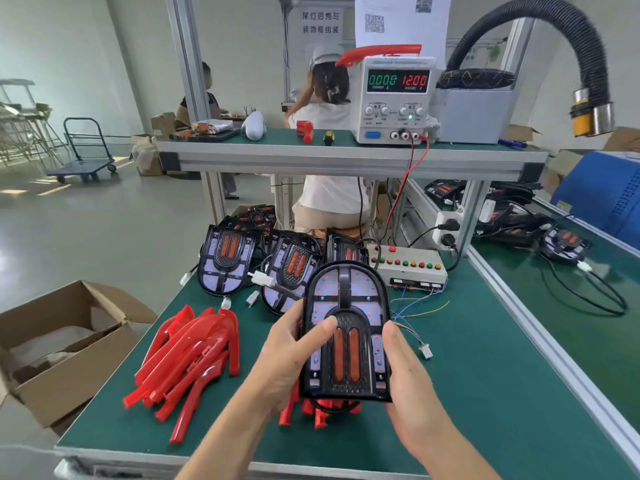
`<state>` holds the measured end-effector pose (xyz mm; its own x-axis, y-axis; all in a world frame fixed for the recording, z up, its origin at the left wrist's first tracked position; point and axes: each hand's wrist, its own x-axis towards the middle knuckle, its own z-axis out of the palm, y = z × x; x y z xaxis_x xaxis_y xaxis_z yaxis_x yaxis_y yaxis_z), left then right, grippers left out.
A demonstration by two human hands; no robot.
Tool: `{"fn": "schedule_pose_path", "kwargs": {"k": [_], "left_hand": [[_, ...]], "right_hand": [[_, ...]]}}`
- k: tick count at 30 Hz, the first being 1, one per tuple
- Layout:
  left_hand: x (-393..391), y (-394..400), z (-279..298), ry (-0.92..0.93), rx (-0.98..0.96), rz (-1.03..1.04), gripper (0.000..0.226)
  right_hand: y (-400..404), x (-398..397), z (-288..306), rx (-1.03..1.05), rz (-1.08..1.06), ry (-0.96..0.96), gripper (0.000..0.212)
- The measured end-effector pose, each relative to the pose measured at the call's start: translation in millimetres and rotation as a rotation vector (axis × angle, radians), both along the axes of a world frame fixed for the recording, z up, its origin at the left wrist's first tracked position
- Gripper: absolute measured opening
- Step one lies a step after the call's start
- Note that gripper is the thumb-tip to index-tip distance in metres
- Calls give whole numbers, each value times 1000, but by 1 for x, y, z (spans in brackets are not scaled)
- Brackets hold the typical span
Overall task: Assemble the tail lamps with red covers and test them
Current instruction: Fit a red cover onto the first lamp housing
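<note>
A black tail lamp [346, 334] with two orange strips is held upright above the green table [485, 393]. My left hand [291, 355] grips its left edge, thumb lying across the front. My right hand [405, 379] holds its right edge. Small red dots show on the lamp's pale panels. A pile of red covers [194, 358] lies to the left, and more red covers [311, 412] lie under the held lamp. Several other tail lamps [225, 261] lean at the table's back. The test box [408, 268] with coloured buttons sits behind, its loose wires ending in a white connector [426, 351].
A power supply [394, 98] reading 12.00 stands on the upper shelf, red and black leads running down. An open cardboard box [65, 344] sits left of the table. More lamps [561, 245] lie on the right bench. A black hose [575, 46] hangs overhead. A person sits beyond the shelf.
</note>
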<state>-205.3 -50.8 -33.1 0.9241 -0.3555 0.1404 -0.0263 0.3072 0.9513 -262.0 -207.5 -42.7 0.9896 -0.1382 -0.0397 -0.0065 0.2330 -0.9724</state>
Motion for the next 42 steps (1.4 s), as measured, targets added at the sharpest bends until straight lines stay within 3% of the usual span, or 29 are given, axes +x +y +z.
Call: {"fn": "schedule_pose_path", "kwargs": {"k": [2, 6, 11, 12, 13, 14, 16, 18, 22, 27, 34, 38, 42], "left_hand": [[-3, 5, 2, 49, -14, 57, 41], [-7, 18, 10, 300, -102, 78, 70], [-13, 47, 12, 415, -135, 166, 71], [-16, 55, 9, 425, -141, 187, 69], [-19, 64, 7, 436, -154, 205, 68], [-22, 73, 5, 443, -168, 222, 66], [-28, 88, 3, 447, -190, 264, 64], [-31, 97, 2, 454, -201, 297, 64], [-32, 96, 2, 445, -195, 352, 59], [-30, 86, 1, 455, -152, 396, 54], [-23, 80, -1, 417, -97, 432, 54], [-18, 72, -1, 401, -66, 448, 51], [-13, 59, -1, 377, -31, 450, 50]], "right_hand": [[8, -3, 0, -72, 9, -11, 73], [20, 2, 6, -270, 90, -32, 56], [26, 2, 7, -443, 323, -41, 73], [28, -1, 13, -407, 381, -25, 42], [21, 0, 8, -409, 314, -45, 55], [16, 1, 6, -390, 209, -62, 48], [-3, 12, -3, -624, -67, -57, 26], [-17, 20, -13, -975, -171, 43, 19], [2, 30, -23, -1396, -98, 111, 32], [34, 43, -31, -1609, -113, 77, 54], [32, 48, -27, -1638, -41, 197, 30], [17, 40, -12, -1597, -121, 200, 30], [-8, 28, 3, -1341, -168, 59, 27]]}}
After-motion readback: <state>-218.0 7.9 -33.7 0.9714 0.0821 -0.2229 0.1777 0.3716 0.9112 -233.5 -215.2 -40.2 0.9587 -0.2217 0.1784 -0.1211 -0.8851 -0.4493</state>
